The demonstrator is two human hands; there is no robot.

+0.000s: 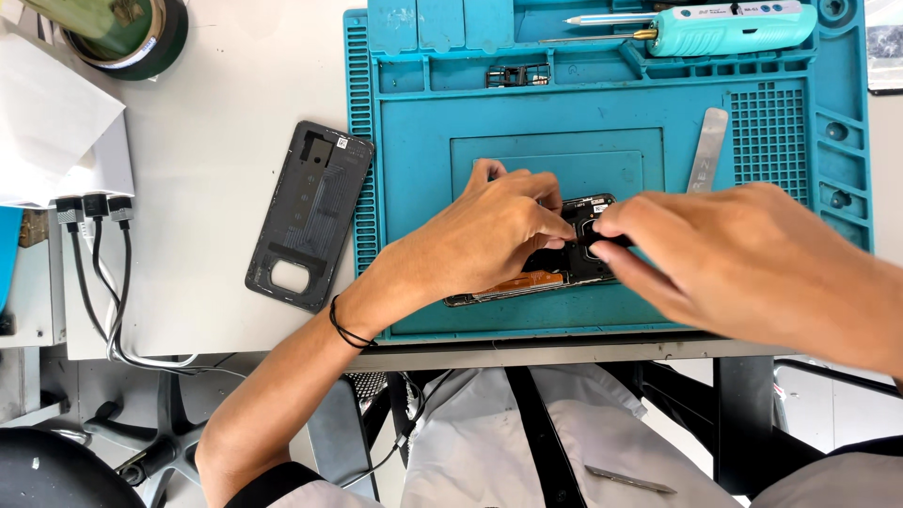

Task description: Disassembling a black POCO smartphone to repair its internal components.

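An opened phone (555,268) lies on the teal work mat (423,160), its black inner parts and an orange flex strip exposed. My left hand (484,235) rests over the phone's left half, fingertips pinched on the black inner cover near the camera end. My right hand (724,245) comes in from the right, thumb and finger pressing on the same black part. Both hands hide much of the phone.
The phone's dark back cover (310,214) lies on the white table left of the mat. A metal pry tool (707,150) and a teal electric screwdriver (729,28) sit on the mat. Black cables (94,273) and a tape roll (132,38) are at the left.
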